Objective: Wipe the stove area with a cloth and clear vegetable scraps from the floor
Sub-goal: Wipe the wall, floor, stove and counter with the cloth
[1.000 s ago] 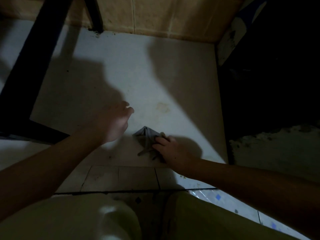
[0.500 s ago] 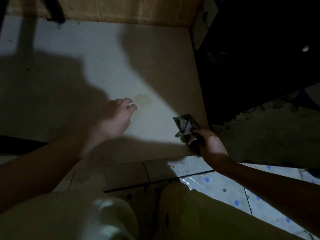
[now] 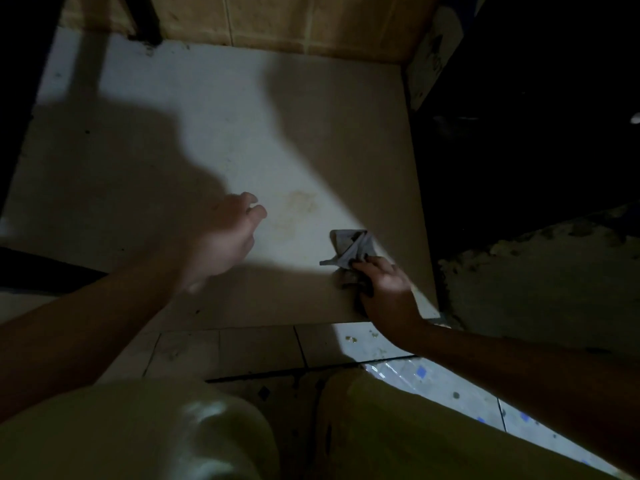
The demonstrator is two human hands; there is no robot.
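Note:
A crumpled grey cloth (image 3: pixel 349 247) lies on the pale slab (image 3: pixel 242 126) near its front right corner. My right hand (image 3: pixel 384 289) grips the cloth's near end, fingers curled around it. My left hand (image 3: pixel 225 237) hovers over the middle of the slab with fingers loosely bent, holding nothing. A faint yellowish stain (image 3: pixel 298 209) marks the slab between the two hands. Small pale scraps (image 3: pixel 360 337) lie on the floor tiles just below the slab's front edge.
A tan tiled wall (image 3: pixel 277 22) backs the slab. A dark frame leg (image 3: pixel 145 26) stands at the back left. To the right is a dark gap and a rough, crumbly surface (image 3: pixel 540 271). My knees in yellow-green trousers (image 3: pixel 398 427) fill the bottom.
My right hand has dragged the cloth from the slab's front middle to its front right corner. My left hand has stayed hovering over the slab.

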